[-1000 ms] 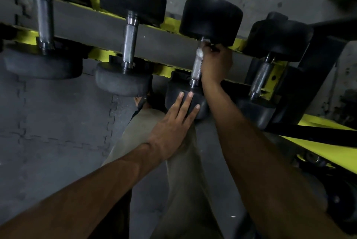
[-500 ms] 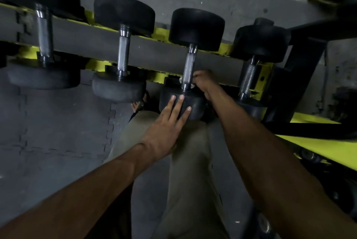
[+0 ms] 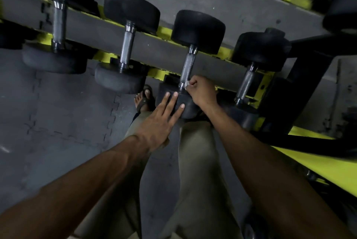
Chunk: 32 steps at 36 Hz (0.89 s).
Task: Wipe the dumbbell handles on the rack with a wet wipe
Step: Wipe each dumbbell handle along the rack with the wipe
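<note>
The right hand pinches the wipe against the near end of the handle, third from the left on the rack; the left hand lies flat, fingers straight, on the near head. The small bunched wipe could slip from the pinch, or skip the handle's hidden underside; a hard pull might roll the dumbbell, though the left hand steadies it. Just right, another handle crowds the knuckles; a sandalled foot stands below the rack.

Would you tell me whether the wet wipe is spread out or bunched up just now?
Bunched up: only a small white wad of the wet wipe shows, pinched by the right hand against the handle.
</note>
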{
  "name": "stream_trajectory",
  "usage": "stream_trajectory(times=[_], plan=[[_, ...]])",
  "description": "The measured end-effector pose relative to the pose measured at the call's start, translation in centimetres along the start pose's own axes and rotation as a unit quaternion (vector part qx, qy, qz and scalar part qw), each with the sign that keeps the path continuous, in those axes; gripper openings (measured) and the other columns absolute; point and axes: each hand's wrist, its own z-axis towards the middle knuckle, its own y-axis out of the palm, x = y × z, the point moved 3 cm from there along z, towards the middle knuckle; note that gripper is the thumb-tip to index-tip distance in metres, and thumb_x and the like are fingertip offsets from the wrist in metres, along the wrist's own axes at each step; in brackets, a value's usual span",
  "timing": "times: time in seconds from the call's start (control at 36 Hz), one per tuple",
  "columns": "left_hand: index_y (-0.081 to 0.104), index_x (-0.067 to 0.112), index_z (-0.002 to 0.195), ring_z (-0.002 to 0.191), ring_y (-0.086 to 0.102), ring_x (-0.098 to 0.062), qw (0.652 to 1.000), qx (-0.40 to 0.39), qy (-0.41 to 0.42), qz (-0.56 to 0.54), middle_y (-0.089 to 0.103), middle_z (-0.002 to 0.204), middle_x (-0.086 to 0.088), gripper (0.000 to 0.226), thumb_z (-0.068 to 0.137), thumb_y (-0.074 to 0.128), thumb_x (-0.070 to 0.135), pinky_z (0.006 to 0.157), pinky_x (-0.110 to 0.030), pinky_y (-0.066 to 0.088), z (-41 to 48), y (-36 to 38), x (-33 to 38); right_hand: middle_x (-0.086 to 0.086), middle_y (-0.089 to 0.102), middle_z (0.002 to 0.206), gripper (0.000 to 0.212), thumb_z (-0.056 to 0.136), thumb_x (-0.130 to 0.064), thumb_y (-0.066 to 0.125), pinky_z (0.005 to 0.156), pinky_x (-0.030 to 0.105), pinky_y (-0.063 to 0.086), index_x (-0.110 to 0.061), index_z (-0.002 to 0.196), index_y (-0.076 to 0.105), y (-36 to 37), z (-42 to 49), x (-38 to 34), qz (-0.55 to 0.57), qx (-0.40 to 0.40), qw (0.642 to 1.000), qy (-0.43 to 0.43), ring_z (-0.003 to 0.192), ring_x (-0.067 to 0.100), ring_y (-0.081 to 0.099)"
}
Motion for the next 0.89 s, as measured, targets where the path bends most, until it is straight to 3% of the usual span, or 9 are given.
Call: stream_trajectory(times=[0.11, 0.22, 0.33, 0.44, 0.5, 0.58, 0.67, 0.83, 0.89], plan=[[-0.029, 0.008, 0.159, 0.152, -0.029, -0.048, 1.000, 0.015, 0.010, -0.007, -0.041, 0.158, -0.031, 0.115, 0.098, 0.062, 0.041, 0.128, -0.050, 0.002, 0.5, 1.2, -0.1, 0.001, 0.064, 0.083, 0.009, 0.086, -0.023, 0.066, 0.066, 0.038, 0.053, -0.020, 0.079, 0.061, -0.7, 0.6, -1.6, -0.112, -0.031, 0.967, -0.228, 0.082, 0.024, 0.060], [-0.023, 0.013, 0.162, 0.151, -0.035, -0.041, 0.997, 0.055, 0.011, -0.052, -0.041, 0.161, -0.024, 0.140, 0.077, 0.082, 0.053, 0.116, -0.068, 0.033, 1.2, 3.2, -0.6, 0.007, 0.061, 0.093, 0.008, 0.086, -0.021, 0.064, 0.061, 0.038, 0.047, -0.014, 0.089, 0.067, -0.8, 1.7, -4.8, -0.335, -0.029, 0.819, -0.464, 0.095, 0.030, 0.059], [-0.021, 0.017, 0.163, 0.152, -0.035, -0.037, 0.996, 0.070, 0.000, -0.054, -0.040, 0.164, -0.018, 0.147, 0.071, 0.088, 0.052, 0.098, -0.066, 0.049, 1.2, 3.5, -0.8, -0.004, 0.061, 0.086, 0.011, 0.074, -0.021, 0.059, 0.046, 0.025, 0.032, -0.025, 0.082, 0.065, -2.4, 3.8, -7.1, -0.590, -0.016, 0.691, -0.418, 0.073, 0.015, 0.062], [-0.020, 0.017, 0.164, 0.153, -0.036, -0.037, 0.996, 0.070, 0.003, -0.054, -0.040, 0.164, -0.018, 0.144, 0.073, 0.086, 0.053, 0.095, -0.066, 0.050, 1.1, 3.5, -0.8, -0.007, 0.069, 0.081, 0.016, 0.075, -0.023, 0.058, 0.051, 0.020, 0.039, -0.025, 0.081, 0.073, -2.2, 3.5, -8.8, -0.645, -0.026, 0.681, -0.346, 0.070, 0.011, 0.066], [-0.019, 0.017, 0.164, 0.153, -0.034, -0.037, 0.996, 0.070, 0.004, -0.055, -0.039, 0.164, -0.018, 0.143, 0.073, 0.085, 0.053, 0.094, -0.067, 0.050, 1.1, 3.5, -0.8, 0.003, 0.072, 0.102, 0.020, 0.090, -0.015, 0.056, 0.074, 0.034, 0.052, -0.017, 0.100, 0.073, -0.8, 2.2, -8.9, -0.635, -0.125, 0.664, -0.375, 0.093, 0.026, 0.070], [-0.018, 0.018, 0.164, 0.154, -0.034, -0.036, 0.995, 0.075, 0.010, -0.059, -0.039, 0.164, -0.017, 0.140, 0.073, 0.084, 0.050, 0.094, -0.069, 0.048, 1.0, 3.5, -0.9, 0.006, 0.070, 0.117, 0.024, 0.101, -0.017, 0.049, 0.093, 0.050, 0.048, -0.015, 0.114, 0.069, -0.7, 1.5, -10.4, -0.629, -0.202, 0.660, -0.357, 0.106, 0.031, 0.069], [-0.016, 0.019, 0.165, 0.155, -0.032, -0.034, 0.994, 0.088, 0.011, -0.067, -0.038, 0.166, -0.015, 0.139, 0.073, 0.084, 0.048, 0.094, -0.069, 0.048, 1.0, 3.5, -1.0, 0.002, 0.070, 0.115, 0.022, 0.101, -0.012, 0.051, 0.077, 0.033, 0.047, -0.016, 0.112, 0.070, -1.9, 2.8, -11.4, -0.668, -0.126, 0.661, -0.318, 0.104, 0.024, 0.069], [-0.014, 0.020, 0.166, 0.155, -0.032, -0.030, 0.992, 0.093, -0.002, -0.084, -0.037, 0.166, -0.014, 0.127, 0.080, 0.077, 0.043, 0.102, -0.066, 0.045, 0.6, 3.0, -0.7, 0.007, 0.070, 0.113, 0.018, 0.097, -0.013, 0.056, 0.071, 0.034, 0.048, -0.013, 0.111, 0.068, -1.3, 2.1, -9.6, -0.573, -0.127, 0.736, -0.337, 0.102, 0.027, 0.069], [-0.015, 0.017, 0.165, 0.155, -0.031, -0.032, 0.993, 0.088, -0.001, -0.077, -0.036, 0.166, -0.018, 0.118, 0.087, 0.070, 0.042, 0.125, -0.060, 0.019, 0.4, 2.4, -0.3, 0.010, 0.071, 0.111, 0.019, 0.094, -0.013, 0.056, 0.071, 0.035, 0.048, -0.015, 0.109, 0.068, -1.2, 1.1, -8.8, -0.488, -0.174, 0.775, -0.363, 0.102, 0.032, 0.068]])
